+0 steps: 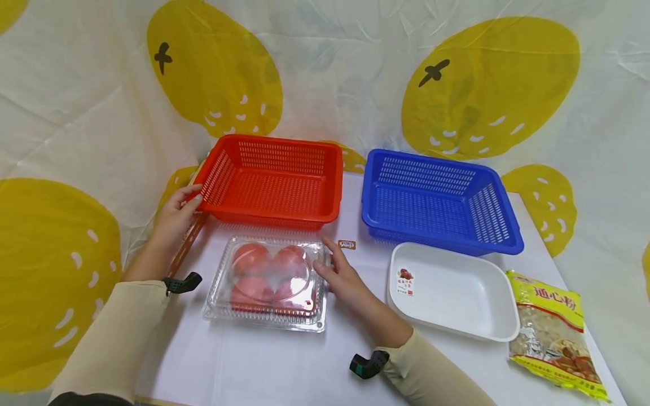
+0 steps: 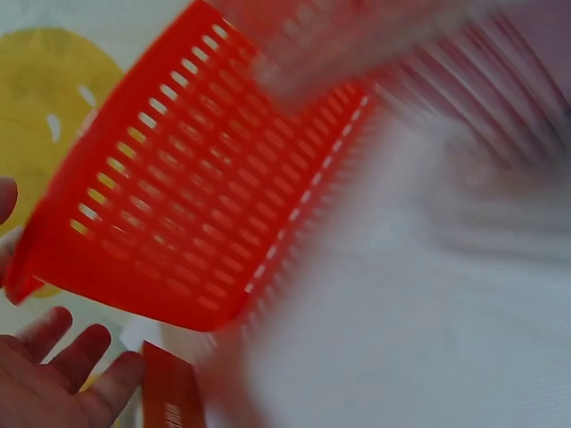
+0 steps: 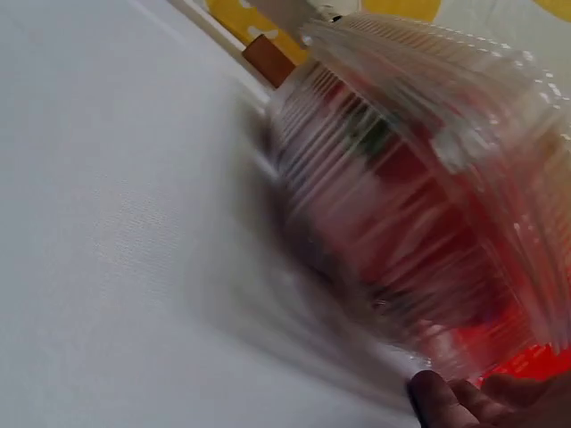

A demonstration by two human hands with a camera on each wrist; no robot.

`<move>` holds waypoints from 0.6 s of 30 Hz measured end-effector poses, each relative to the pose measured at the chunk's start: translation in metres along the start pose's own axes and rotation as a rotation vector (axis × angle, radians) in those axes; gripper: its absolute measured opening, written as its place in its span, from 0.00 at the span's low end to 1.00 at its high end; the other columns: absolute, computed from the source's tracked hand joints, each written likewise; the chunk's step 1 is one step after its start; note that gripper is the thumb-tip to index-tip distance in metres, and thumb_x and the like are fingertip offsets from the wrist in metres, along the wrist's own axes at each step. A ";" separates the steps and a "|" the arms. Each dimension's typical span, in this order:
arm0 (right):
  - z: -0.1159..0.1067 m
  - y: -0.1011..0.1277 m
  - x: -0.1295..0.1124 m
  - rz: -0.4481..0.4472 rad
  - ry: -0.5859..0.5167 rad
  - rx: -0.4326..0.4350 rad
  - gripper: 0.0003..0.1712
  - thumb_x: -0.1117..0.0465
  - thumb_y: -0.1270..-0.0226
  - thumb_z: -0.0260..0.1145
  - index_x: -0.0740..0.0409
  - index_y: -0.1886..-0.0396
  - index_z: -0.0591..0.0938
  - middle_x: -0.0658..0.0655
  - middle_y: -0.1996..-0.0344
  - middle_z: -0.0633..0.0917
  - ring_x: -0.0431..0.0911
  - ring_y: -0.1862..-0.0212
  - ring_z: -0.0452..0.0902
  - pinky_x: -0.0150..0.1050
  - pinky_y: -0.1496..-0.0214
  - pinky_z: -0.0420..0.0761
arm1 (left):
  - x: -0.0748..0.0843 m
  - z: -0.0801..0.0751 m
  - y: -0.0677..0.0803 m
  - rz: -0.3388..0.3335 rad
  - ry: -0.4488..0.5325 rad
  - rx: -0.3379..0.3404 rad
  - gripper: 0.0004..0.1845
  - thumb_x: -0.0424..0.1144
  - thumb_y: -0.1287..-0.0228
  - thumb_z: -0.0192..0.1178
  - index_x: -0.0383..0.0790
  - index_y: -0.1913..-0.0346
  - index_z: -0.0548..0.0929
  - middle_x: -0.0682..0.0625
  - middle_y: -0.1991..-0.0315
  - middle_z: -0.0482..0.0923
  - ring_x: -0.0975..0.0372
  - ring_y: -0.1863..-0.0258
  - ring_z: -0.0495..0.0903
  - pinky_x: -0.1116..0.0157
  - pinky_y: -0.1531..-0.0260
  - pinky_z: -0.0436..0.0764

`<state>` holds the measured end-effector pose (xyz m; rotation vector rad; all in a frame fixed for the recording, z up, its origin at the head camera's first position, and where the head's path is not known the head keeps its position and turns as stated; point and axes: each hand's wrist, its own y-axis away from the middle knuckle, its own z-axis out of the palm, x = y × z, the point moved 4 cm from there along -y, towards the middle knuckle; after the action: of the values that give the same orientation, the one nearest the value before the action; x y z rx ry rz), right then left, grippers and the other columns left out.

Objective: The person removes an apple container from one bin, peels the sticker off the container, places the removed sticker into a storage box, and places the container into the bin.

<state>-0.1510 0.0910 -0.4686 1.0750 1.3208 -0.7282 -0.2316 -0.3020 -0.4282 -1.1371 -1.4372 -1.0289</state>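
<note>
In the head view, my left hand [image 1: 175, 211] is at the front left corner of the red plastic basket [image 1: 274, 217], its fingertips right at the rim. The left wrist view shows its fingers [image 2: 114, 383] loosely spread beside that corner. A clear plastic clamshell box [image 1: 218, 293] holding several round red fruits [image 1: 251, 259] lies before the basket, lid down. My right hand [image 1: 350, 282] is at the box's right side, thumb and forefinger apart and overlapping the lid's edge. In the right wrist view its fingertips [image 3: 433, 388] meet the blurred box.
A blue plastic basket [image 1: 437, 245] stands at the back right. Before it sits a white tray [image 1: 457, 293] with a fruit label. A yellow-edged pasta bag [image 1: 553, 332] lies at the far right. Between the baskets, a small printed label [image 1: 347, 245] lies on the white table [image 1: 244, 361].
</note>
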 end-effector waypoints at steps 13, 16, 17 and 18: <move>0.009 0.000 0.004 -0.033 0.096 0.051 0.49 0.47 0.27 0.70 0.37 0.13 0.57 0.62 0.20 0.68 0.64 0.22 0.64 0.67 0.22 0.63 | -0.012 0.004 -0.002 0.000 0.054 -0.035 0.26 0.41 0.16 0.56 0.43 0.21 0.69 0.36 0.23 0.61 0.65 0.46 0.78 0.74 0.46 0.82; 0.009 0.001 0.003 -0.039 0.103 0.048 0.48 0.48 0.27 0.69 0.36 0.13 0.57 0.62 0.21 0.68 0.64 0.22 0.65 0.67 0.22 0.63 | -0.013 0.004 -0.003 -0.001 0.061 -0.045 0.26 0.42 0.16 0.56 0.44 0.21 0.69 0.37 0.22 0.59 0.63 0.44 0.77 0.74 0.45 0.82; 0.009 0.001 0.002 -0.038 0.103 0.044 0.47 0.48 0.27 0.69 0.35 0.14 0.58 0.62 0.21 0.69 0.64 0.23 0.65 0.67 0.22 0.63 | -0.013 0.004 -0.004 -0.001 0.061 -0.048 0.26 0.42 0.15 0.55 0.44 0.21 0.69 0.37 0.22 0.59 0.62 0.43 0.76 0.73 0.45 0.82; 0.009 0.002 0.002 -0.039 0.102 0.037 0.47 0.48 0.26 0.69 0.35 0.14 0.58 0.63 0.21 0.69 0.64 0.23 0.65 0.67 0.22 0.63 | -0.014 0.004 -0.004 -0.003 0.059 -0.050 0.26 0.43 0.15 0.55 0.45 0.20 0.68 0.37 0.21 0.58 0.62 0.43 0.76 0.73 0.45 0.82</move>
<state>-0.1458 0.0837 -0.4706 1.1311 1.4235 -0.7380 -0.2356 -0.3004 -0.4430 -1.1310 -1.3737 -1.0969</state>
